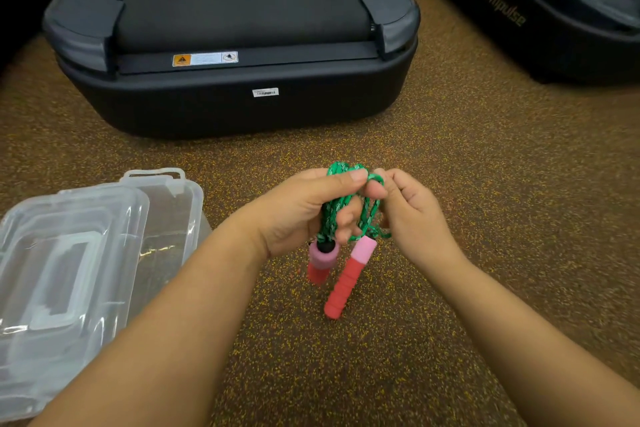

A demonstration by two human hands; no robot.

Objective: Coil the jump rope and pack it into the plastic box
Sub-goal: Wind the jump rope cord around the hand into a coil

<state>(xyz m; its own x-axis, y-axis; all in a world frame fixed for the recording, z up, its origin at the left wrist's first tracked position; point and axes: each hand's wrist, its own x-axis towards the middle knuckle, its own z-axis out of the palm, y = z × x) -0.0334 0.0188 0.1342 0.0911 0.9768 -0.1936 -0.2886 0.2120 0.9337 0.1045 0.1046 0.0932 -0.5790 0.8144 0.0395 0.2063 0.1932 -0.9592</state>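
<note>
Rope sits bundled in the left hand while the right hand pinches its last loop (handles dangling), so cinch that wrap snugly before boxing.

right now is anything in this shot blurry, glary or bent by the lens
Head view: the hands, left and right, and the green rope look slightly soft; light glints off the clear plastic box and its lid; the wide lens bows the treadmill edges.
</note>
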